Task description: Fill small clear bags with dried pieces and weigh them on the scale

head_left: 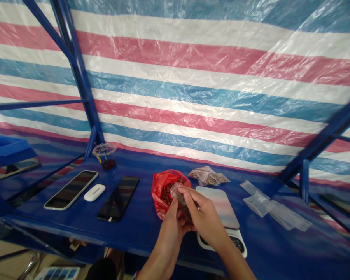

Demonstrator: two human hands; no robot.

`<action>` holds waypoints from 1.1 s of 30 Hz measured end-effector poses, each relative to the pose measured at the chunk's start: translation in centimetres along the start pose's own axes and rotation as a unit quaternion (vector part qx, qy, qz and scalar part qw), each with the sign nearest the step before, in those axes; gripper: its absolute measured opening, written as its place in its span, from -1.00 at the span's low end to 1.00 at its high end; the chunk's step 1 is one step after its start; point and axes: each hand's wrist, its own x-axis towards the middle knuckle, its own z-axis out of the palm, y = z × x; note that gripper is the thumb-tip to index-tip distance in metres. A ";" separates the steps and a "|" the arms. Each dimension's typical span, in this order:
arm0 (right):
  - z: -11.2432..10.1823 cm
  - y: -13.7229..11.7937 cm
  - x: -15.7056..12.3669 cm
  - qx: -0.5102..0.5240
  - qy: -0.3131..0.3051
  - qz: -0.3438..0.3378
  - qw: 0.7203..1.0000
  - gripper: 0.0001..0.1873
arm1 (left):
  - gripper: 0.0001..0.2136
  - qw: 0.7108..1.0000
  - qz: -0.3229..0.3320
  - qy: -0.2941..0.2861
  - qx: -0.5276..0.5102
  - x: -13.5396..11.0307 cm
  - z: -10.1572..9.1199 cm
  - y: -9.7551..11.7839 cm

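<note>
One clear bag (179,199) sits between left hand (170,229), cupped, and right hand (204,216), pinching; packets (208,176) lie filled, red bag (161,190) part full.

Well left of the fingers (188,190), a smartphone (70,189), a white earbud case (94,192) and a dark smartphone (118,198) are lying on the blue worktop (46,221), while loose clear plastic bags (275,206) are lying off to the right.

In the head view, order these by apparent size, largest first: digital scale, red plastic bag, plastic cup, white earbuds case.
1. Digital scale
2. Red plastic bag
3. Plastic cup and white earbuds case: they look alike, and the cup stands farther off: unranked.
</note>
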 end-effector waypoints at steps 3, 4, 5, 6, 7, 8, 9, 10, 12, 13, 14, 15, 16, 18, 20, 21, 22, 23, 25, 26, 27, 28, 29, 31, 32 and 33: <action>-0.1 -0.1 0.0 -0.006 -0.006 -0.002 1.000 -0.54 | -0.46 1.000 -0.006 -0.010 -0.013 0.0 0.2 0.0; 0.0 -0.2 -0.1 -0.007 -0.007 -0.001 1.000 -0.54 | -0.44 1.000 -0.008 -0.013 -0.017 0.0 0.3 0.0; 0.0 -0.2 -0.1 -0.006 -0.007 0.000 1.000 -0.54 | -0.43 1.000 -0.009 -0.015 -0.021 0.0 0.3 0.0; 0.0 -0.2 -0.1 -0.005 -0.008 0.001 1.000 -0.54 | -0.43 1.000 -0.009 -0.016 -0.024 0.0 0.4 0.1; 0.1 -0.2 -0.1 -0.002 -0.010 0.003 1.000 -0.53 | -0.43 0.999 -0.008 -0.016 -0.028 0.0 0.4 0.1; 0.1 -0.2 -0.1 0.000 -0.012 0.004 1.000 -0.53 | -0.43 0.999 -0.005 -0.014 -0.033 0.0 0.4 0.1; 0.2 -0.2 -0.1 0.001 -0.013 0.005 1.000 -0.53 | -0.44 0.999 -0.001 -0.012 -0.038 -0.1 0.3 0.2; 0.3 -0.2 -0.1 0.002 -0.015 0.006 1.000 -0.53 | -0.44 0.999 0.002 -0.011 -0.042 -0.1 0.3 0.2; 0.5 -0.1 -0.1 0.001 -0.013 0.006 1.000 -0.53 | -0.44 0.999 0.006 -0.012 -0.048 0.0 0.1 0.2; 0.5 0.0 -0.1 -0.001 -0.012 0.006 1.000 -0.53 | -0.44 0.999 0.008 -0.013 -0.050 0.0 0.1 0.2; 0.5 0.1 -0.1 -0.001 -0.011 0.005 1.000 -0.53 | -0.43 0.999 0.008 -0.013 -0.050 0.0 0.0 0.3; 0.6 0.2 0.0 -0.002 -0.011 0.006 1.000 -0.53 | -0.43 0.999 0.008 -0.014 -0.050 0.0 0.0 0.3; 0.5 0.3 0.0 -0.002 -0.011 0.006 1.000 -0.52 | -0.42 0.999 0.006 -0.018 -0.049 0.1 -0.1 0.4; 0.5 0.4 0.0 -0.002 -0.011 0.008 1.000 -0.51 | -0.41 0.999 0.004 -0.028 -0.042 0.2 -0.2 0.5; 0.3 0.4 0.0 0.002 -0.007 0.010 1.000 -0.51 | -0.40 0.999 0.009 -0.033 -0.024 0.4 -0.4 0.8; 0.1 0.4 0.0 0.005 -0.002 0.011 1.000 -0.52 | -0.39 0.999 0.015 -0.029 -0.009 0.6 -0.5 0.8; 0.0 0.3 0.1 0.007 0.006 0.012 1.000 -0.53 | -0.37 0.999 0.023 -0.022 0.012 0.7 -0.7 0.9; -0.2 0.3 0.1 0.011 0.017 0.015 1.000 -0.54 | -0.34 0.999 0.035 -0.012 0.040 0.8 -0.8 0.9; -0.4 0.3 0.2 0.028 0.049 0.025 0.998 -0.54 | -0.28 0.991 0.079 0.010 0.107 0.8 -1.1 0.7; -0.6 0.4 0.2 0.041 0.064 0.031 0.997 -0.54 | -0.26 0.983 0.108 0.023 0.146 0.6 -1.2 0.5; -0.7 0.4 0.3 0.055 0.074 0.036 0.995 -0.53 | -0.27 0.972 0.142 0.036 0.185 0.4 -1.2 0.4; -0.8 0.5 0.3 0.066 0.077 0.040 0.994 -0.53 | -0.29 0.958 0.171 0.047 0.226 0.1 -1.3 0.3; -0.9 0.5 0.3 0.073 0.073 0.044 0.994 -0.55 | -0.32 0.942 0.198 0.057 0.264 -0.3 -1.2 0.2; -1.0 0.5 0.3 0.082 0.054 0.049 0.994 -0.59 | -0.41 0.907 0.250 0.058 0.333 -0.9 -1.2 0.3; -1.1 0.4 0.3 0.087 0.046 0.049 0.994 -0.61 | -0.46 0.888 0.276 0.052 0.363 -1.1 -1.2 0.4; -1.3 0.3 0.3 0.095 0.043 0.048 0.993 -0.61 | -0.50 0.869 0.299 0.043 0.393 -1.3 -1.2 0.6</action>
